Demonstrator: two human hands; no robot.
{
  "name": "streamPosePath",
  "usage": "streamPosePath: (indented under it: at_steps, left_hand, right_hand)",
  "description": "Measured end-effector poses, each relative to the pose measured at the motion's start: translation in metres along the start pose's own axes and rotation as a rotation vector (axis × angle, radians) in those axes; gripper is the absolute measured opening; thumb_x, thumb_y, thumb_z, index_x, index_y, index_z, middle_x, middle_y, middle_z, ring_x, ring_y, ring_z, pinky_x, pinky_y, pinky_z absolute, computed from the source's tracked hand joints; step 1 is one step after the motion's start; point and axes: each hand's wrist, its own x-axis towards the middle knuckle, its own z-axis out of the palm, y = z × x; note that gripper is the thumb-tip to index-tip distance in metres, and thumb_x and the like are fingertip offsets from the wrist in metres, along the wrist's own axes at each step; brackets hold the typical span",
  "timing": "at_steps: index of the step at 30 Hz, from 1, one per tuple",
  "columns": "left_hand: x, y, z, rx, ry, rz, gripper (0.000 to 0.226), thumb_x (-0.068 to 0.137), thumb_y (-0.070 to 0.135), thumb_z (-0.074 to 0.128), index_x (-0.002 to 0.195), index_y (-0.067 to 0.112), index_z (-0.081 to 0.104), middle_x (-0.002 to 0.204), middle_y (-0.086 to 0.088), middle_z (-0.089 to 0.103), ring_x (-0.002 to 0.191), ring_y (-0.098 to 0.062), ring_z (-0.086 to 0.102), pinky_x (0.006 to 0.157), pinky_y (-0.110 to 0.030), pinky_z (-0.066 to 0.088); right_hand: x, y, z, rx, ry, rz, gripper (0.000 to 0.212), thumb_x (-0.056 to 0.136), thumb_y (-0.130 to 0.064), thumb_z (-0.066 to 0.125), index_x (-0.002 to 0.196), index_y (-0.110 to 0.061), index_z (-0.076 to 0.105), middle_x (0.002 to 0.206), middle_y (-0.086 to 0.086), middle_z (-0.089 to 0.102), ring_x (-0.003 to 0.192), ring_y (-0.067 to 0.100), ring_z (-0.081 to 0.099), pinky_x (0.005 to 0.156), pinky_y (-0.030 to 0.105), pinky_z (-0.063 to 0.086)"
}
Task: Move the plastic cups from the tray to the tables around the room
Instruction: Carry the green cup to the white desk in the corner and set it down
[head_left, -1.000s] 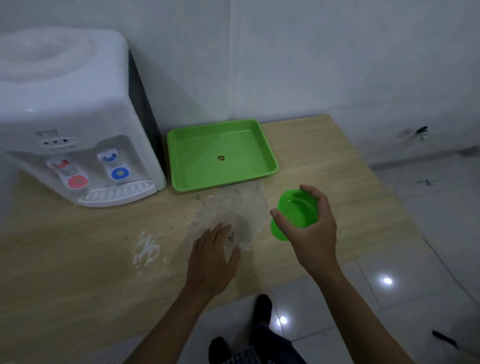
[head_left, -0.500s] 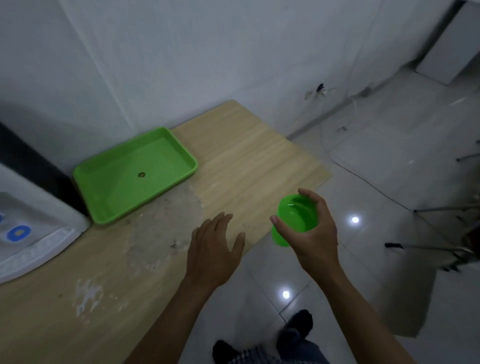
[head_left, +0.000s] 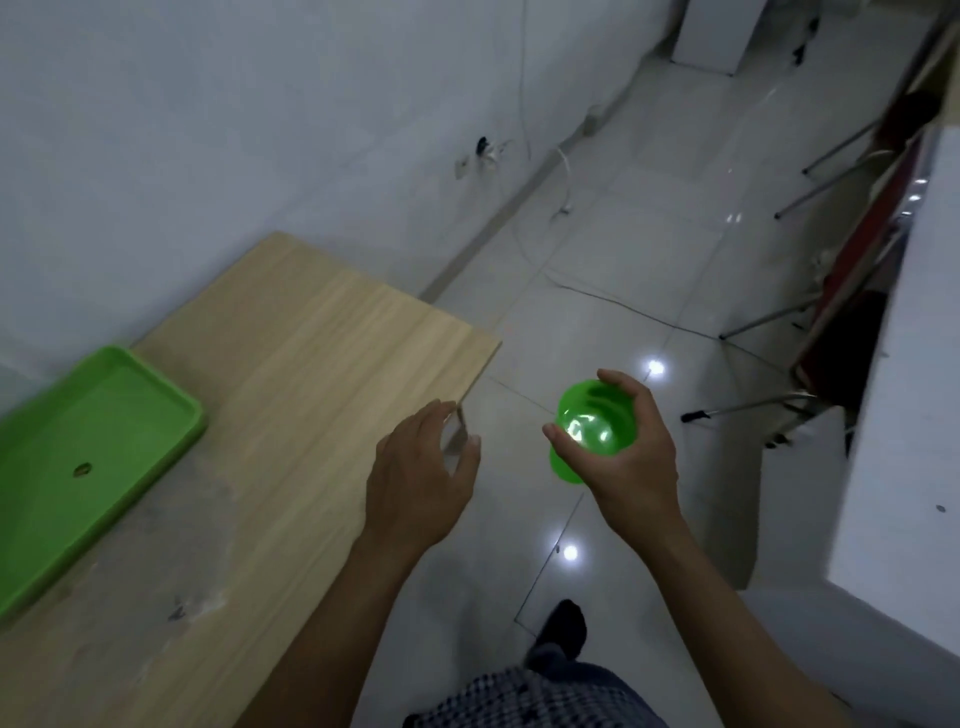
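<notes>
One green plastic cup (head_left: 597, 426) is held in the right hand (head_left: 631, 457), with the thumb hooked on the near rim and the fingers curled over the far rim, so that the open mouth is turned up toward the camera. The cup is carried in the air above the tiled floor (head_left: 623, 249), clear of any table. To the left of the grip, the left hand (head_left: 421, 467) is seen with its fingers loosely spread and nothing held in it; it hangs over the near corner of the wooden table (head_left: 311, 364). Whether that edge is touched by the fingertips cannot be told. Further left of the grip, well apart from the cup, a green tray (head_left: 98, 415) is seen lying on that table beside the wall, and only a small dark spot is visible on its floor. To the right of the grip, a white counter (head_left: 909, 415) is seen, and beyond it metal chair legs (head_left: 753, 325) stand on the floor.
</notes>
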Motion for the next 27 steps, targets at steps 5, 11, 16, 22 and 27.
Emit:
streamPosePath:
  at_steps: [5, 11, 16, 22, 27]
  left_hand:
    - [0.041, 0.062, 0.03, -0.015, -0.013, 0.073, 0.054, 0.095, 0.048, 0.055, 0.14, 0.019, 0.051, 0.145, 0.0, 0.053, 0.134, -0.019, 0.048, 0.113, -0.043, 0.037]
    - [0.082, 0.113, 0.053, -0.026, -0.028, 0.179, 0.049, 0.096, 0.043, 0.056, 0.14, 0.022, 0.051, 0.146, 0.002, 0.053, 0.134, -0.017, 0.049, 0.112, -0.044, 0.039]
    - [0.123, 0.136, 0.076, -0.037, -0.055, 0.248, 0.054, 0.094, 0.049, 0.051, 0.141, 0.02, 0.052, 0.146, 0.001, 0.054, 0.134, -0.017, 0.048, 0.113, -0.042, 0.039]
    - [0.196, 0.157, 0.104, -0.031, -0.095, 0.299, 0.051, 0.097, 0.044, 0.056, 0.141, 0.019, 0.051, 0.145, 0.001, 0.054, 0.133, -0.018, 0.049, 0.113, -0.04, 0.037]
    - [0.281, 0.175, 0.117, -0.041, -0.123, 0.322, 0.051, 0.097, 0.047, 0.054, 0.141, 0.022, 0.05, 0.145, 0.002, 0.054, 0.133, -0.018, 0.05, 0.114, -0.043, 0.038]
  right_hand:
    - [0.037, 0.011, -0.05, -0.013, 0.074, -0.009, 0.068, 0.068, -0.032, 0.093, 0.127, -0.028, 0.058, 0.119, -0.019, 0.061, 0.109, -0.005, 0.058, 0.087, 0.006, 0.043]
    - [0.074, 0.02, -0.091, -0.02, 0.174, -0.013, 0.069, 0.068, -0.033, 0.093, 0.127, -0.029, 0.058, 0.119, -0.017, 0.063, 0.11, 0.0, 0.06, 0.09, 0.01, 0.046]
    - [0.105, 0.029, -0.114, -0.029, 0.246, 0.011, 0.069, 0.068, -0.035, 0.093, 0.126, -0.032, 0.057, 0.119, -0.016, 0.063, 0.11, 0.002, 0.061, 0.088, 0.01, 0.046]
    - [0.166, 0.045, -0.124, -0.072, 0.305, 0.041, 0.07, 0.066, -0.044, 0.09, 0.127, -0.036, 0.057, 0.119, -0.02, 0.062, 0.111, 0.004, 0.061, 0.092, 0.024, 0.051]
    - [0.238, 0.052, -0.121, -0.111, 0.339, 0.061, 0.069, 0.067, -0.037, 0.093, 0.126, -0.034, 0.058, 0.119, -0.015, 0.064, 0.11, 0.005, 0.062, 0.093, 0.027, 0.053]
